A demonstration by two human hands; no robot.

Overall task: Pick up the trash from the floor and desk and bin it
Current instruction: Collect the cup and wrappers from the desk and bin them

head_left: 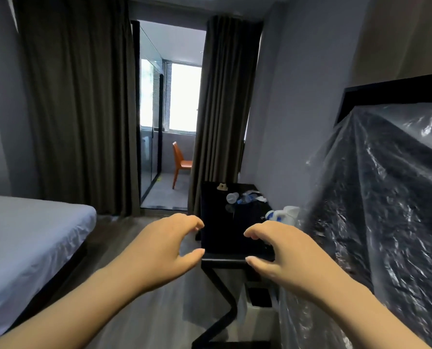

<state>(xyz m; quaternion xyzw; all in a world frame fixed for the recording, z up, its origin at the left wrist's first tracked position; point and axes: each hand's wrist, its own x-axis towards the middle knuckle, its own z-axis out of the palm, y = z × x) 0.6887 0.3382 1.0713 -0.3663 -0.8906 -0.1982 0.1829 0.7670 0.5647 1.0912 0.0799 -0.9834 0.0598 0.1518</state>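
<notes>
head view: both my hands hover in front of me at the near end of the bench (217, 222), a narrow matte black top on an angular black metal leg. my left hand (159, 250) and right hand (285, 253) are each loosely curled, thumb and fingers apart, gripping nothing. the trash sits at the bench's far end: a clear plastic cup (232, 197), a crushed clear bottle with a blue label (247, 199), crumpled white paper (260, 197) and a small beige scrap (222, 186). a white jug with a blue cap (283, 214) stands nearer, by the wall. under the bench is a boxy white bin (242, 306); i cannot tell what is inside its dark opening. crinkled clear plastic sheeting (386, 197) drapes something dark on the right.
</notes>
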